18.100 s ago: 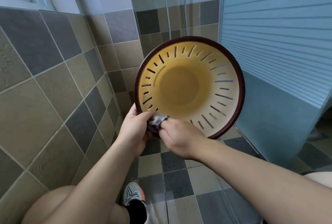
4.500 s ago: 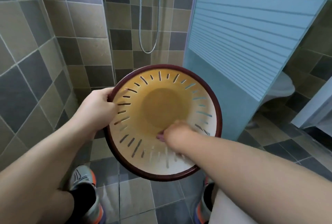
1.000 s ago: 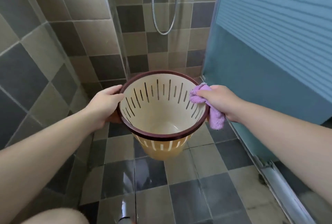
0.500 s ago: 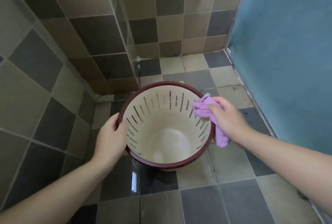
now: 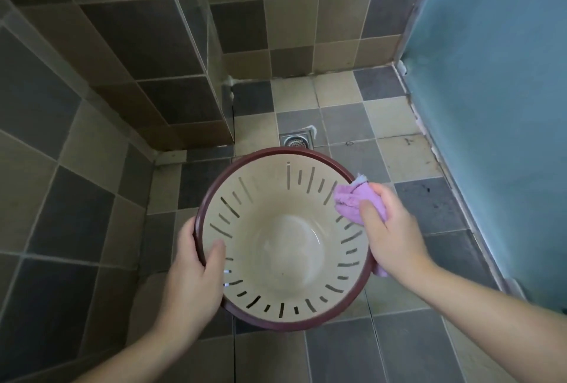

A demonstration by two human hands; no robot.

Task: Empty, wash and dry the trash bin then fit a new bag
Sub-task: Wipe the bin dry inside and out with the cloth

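Head view looks straight down into a cream trash bin [image 5: 282, 247] with a maroon rim and dark slots cut around its inner wall; its mouth faces up at the camera, and whether its base touches the floor cannot be told. The bin sits at the centre of the frame, over a floor [image 5: 414, 207] of grey and beige tiles. The left hand [image 5: 196, 272] grasps the rim at about 8 o'clock, thumb hooked inside against the slotted wall and the other fingers wrapped round the outside. The right hand [image 5: 389, 229] is at about 2 o'clock on the rim, clenched around a bunched purple cloth [image 5: 352, 201] that lies over the rim and against the inner wall; a tail of the cloth shows below the wrist, outside the bin. Just beyond the bin at 12 o'clock, a square metal floor drain [image 5: 296, 139] is set in the tiles. Tiled walls rise at 10 o'clock, and a frosted blue panel [image 5: 497, 106] stands along the 3 o'clock side.
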